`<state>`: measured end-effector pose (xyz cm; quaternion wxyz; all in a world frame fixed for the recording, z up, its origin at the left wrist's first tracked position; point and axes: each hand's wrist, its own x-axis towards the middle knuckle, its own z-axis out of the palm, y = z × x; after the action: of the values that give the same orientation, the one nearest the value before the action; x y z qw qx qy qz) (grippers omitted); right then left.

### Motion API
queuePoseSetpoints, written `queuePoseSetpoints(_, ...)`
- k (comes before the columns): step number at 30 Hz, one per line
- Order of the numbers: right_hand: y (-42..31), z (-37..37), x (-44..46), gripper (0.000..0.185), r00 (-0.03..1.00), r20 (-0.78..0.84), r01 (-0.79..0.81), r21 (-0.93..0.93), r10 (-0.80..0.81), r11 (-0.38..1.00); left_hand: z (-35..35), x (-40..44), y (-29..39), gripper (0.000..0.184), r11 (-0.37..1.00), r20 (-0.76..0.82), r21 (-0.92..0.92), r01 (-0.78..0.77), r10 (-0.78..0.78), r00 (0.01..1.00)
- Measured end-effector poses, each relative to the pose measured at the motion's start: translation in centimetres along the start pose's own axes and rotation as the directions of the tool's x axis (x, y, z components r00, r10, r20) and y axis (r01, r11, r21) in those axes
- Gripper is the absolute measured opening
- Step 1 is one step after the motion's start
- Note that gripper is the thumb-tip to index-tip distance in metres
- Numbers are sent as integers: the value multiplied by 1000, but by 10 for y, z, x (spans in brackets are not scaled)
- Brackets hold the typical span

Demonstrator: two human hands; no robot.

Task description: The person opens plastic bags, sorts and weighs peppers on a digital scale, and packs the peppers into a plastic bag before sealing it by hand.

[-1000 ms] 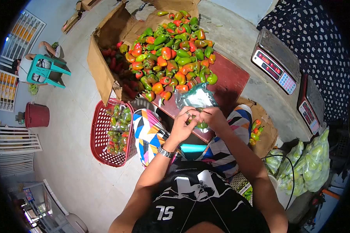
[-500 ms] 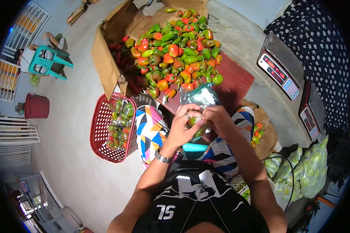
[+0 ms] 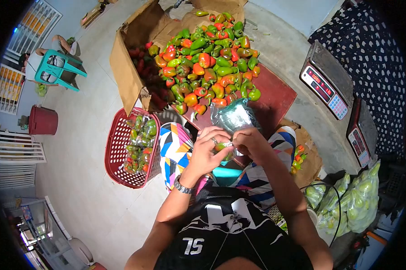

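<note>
Above my lap, my left hand [image 3: 210,149] is wrapped around a small clear plastic bag of green peppers [image 3: 222,147]. The thumb and fingers of my right hand [image 3: 251,143] are pinched at the bag's top edge, close to the left fingertips. Both hands partly hide the bag. Just beyond them, a stack of clear plastic bags [image 3: 236,116] lies on the red tabletop [image 3: 275,92]. Behind the stack, a heap of red and green peppers [image 3: 207,63] spills out of a cardboard box [image 3: 122,74] lying on its side.
To the left, a red basket [image 3: 110,155] holds several bagged peppers. Two digital scales [image 3: 324,85] stand at the right. Large bags of green produce [image 3: 358,198] rest at lower right, near loose peppers on cardboard [image 3: 308,168]. A person sits by a teal chair [image 3: 54,67] at far left.
My right hand has shifted slightly down and right at the bag's top, its fingers now more tightly closed. The left hand keeps its hold. The view has shifted slightly.
</note>
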<state>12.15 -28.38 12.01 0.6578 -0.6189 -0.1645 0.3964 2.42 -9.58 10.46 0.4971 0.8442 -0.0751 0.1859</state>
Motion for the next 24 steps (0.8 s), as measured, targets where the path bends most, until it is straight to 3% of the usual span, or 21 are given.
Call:
queuePoseSetpoints(1, 2, -4, 7, 18, 986, 26, 167, -118, -165, 979, -4, -2, 0, 22, 996, -3, -60, 72, -73, 997)
queuePoseSetpoints(3, 0, -14, 13, 19, 936, -5, 338, -276, -352, 900, -20, -11, -2, 19, 958, 13, -179, 222, -224, 975)
queuePoseSetpoints(4, 1, -27, 17, 19, 957, -146, 216, -216, -251, 952, -28, -20, -12, 15, 935, -9, -224, 276, -286, 958)
queuePoseSetpoints(5, 1, -41, 20, 20, 949, -283, 109, -124, -141, 986, -39, -30, -21, 15, 839, -31, -418, 349, -397, 917)
queuePoseSetpoints(6, 16, -59, 25, 21, 894, -420, -110, 129, 154, 986, -55, -41, -28, 12, 735, -59, -538, 411, -520, 852)
queuePoseSetpoints(8, 65, -90, 32, 22, 852, -515, -70, -286, -91, 956, -95, -60, -46, 9, 794, -215, -458, 400, -535, 817)
queuePoseSetpoints(10, 111, -109, 30, 24, 828, -479, -117, -655, -291, 747, -138, -73, -54, 4, 801, -406, -420, 427, -586, 701)
queuePoseSetpoints(12, 104, -88, 8, 23, 867, -443, -168, -692, -230, 702, -184, -98, -79, 6, 819, -574, -256, 513, -556, 601)
queuePoseSetpoints(13, 101, -78, -1, 23, 885, -422, -189, -712, -197, 676, -198, -106, -87, 10, 818, -627, -258, 513, -546, 556)
queuePoseSetpoints(14, 107, -73, -7, 23, 909, -362, -159, -761, -208, 629, -210, -114, -94, 14, 770, -662, -143, 621, -541, 519)
queuePoseSetpoints(16, 119, -67, -13, 27, 945, -240, -90, -845, -223, 527, -235, -145, -127, 22, 614, -721, 103, 783, -496, 483)
queuePoseSetpoints(18, 123, -61, -11, 31, 924, -154, 11, -904, -351, 427, -246, -194, -184, 27, 385, -753, 341, 858, -435, 494)
queuePoseSetpoints(19, 126, -56, -12, 33, 908, -110, 54, -926, -405, 372, -236, -206, -191, 31, 387, -805, 326, 862, -365, 468)
queuePoseSetpoints(21, 134, -53, -8, 31, 924, -104, 55, -917, -369, 395, -219, -220, -189, 32, 208, -818, 388, 898, -372, 439)
queuePoseSetpoints(23, 148, -57, -5, 26, 930, -81, 66, -923, -358, 379, -209, -238, -196, 30, 53, -811, 359, 932, -476, 340)
queuePoseSetpoints(24, 151, -59, -2, 23, 928, -56, 82, -933, -369, 350, -205, -243, -198, 31, 41, -805, 321, 946, -515, 295)
